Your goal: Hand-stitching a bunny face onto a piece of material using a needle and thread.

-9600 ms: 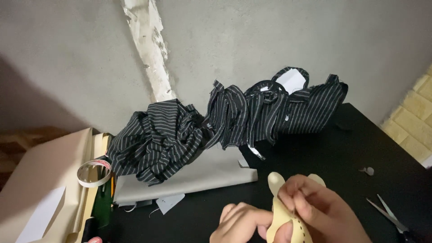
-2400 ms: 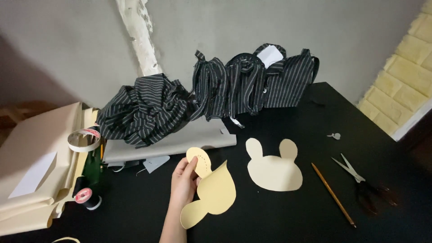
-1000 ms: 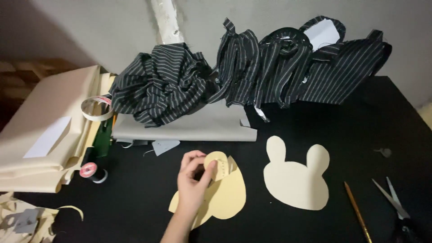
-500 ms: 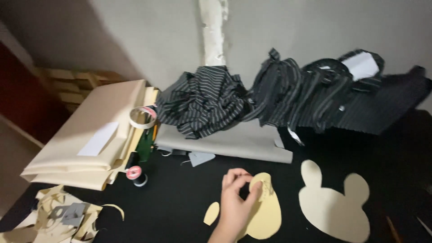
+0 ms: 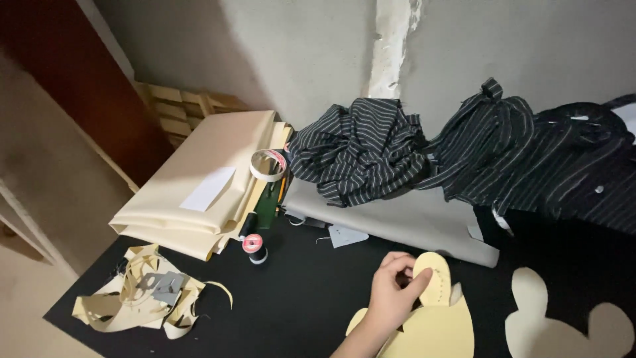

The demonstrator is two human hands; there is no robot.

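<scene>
1. Since prev. frame the view has swung left: scrap pile and folded fabric stack now sit further in, bear-head cutout has slid to the lower right corner.
2. I see one hand (image 5: 392,298), rising from the bottom edge; which hand it is I can't tell. Fingers curled, thumb and fingertips pinching the small oval paper piece (image 5: 432,286).
3. Oval piece lies on the larger cream pattern sheet (image 5: 434,331), on the black tabletop (image 5: 305,305).
4. The other hand is out of view.
5. Bear-head cutout (image 5: 563,325): right of the hand, flat, apart from it.
6. Behind the hand: grey fabric roll (image 5: 404,222), with the striped black garment heap (image 5: 464,152) on top, against the wall.
7. Left side: folded cream fabric stack (image 5: 205,185), tape ring (image 5: 268,164) on its edge, pink-topped thread spool (image 5: 253,245) just beside.
8. Front left: paper offcuts (image 5: 142,298), well apart from the hand.
</scene>
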